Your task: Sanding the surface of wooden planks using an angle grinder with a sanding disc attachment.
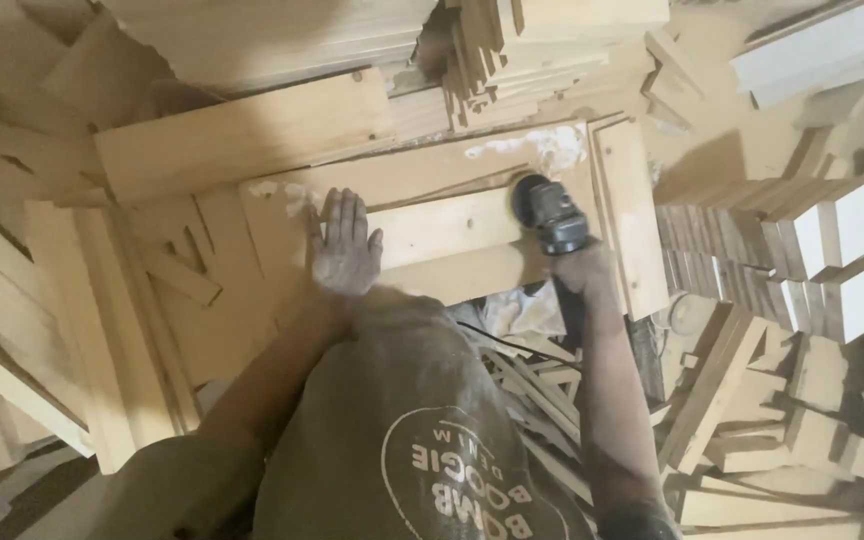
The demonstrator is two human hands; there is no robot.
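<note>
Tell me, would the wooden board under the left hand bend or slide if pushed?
The board looks thick and flat, so probably stiff. Dusty wood may slide easily; the left hand presses it flat while the right hand holds the sander.

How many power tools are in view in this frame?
1: a dark grey handheld power sander, gripped in the right hand, on the pale wooden board the left hand presses flat. Others may lie hidden among the offcuts.

Pale wood board [442,240] lies flat; dark, seemingly round power sander [549,215] on it.
</note>
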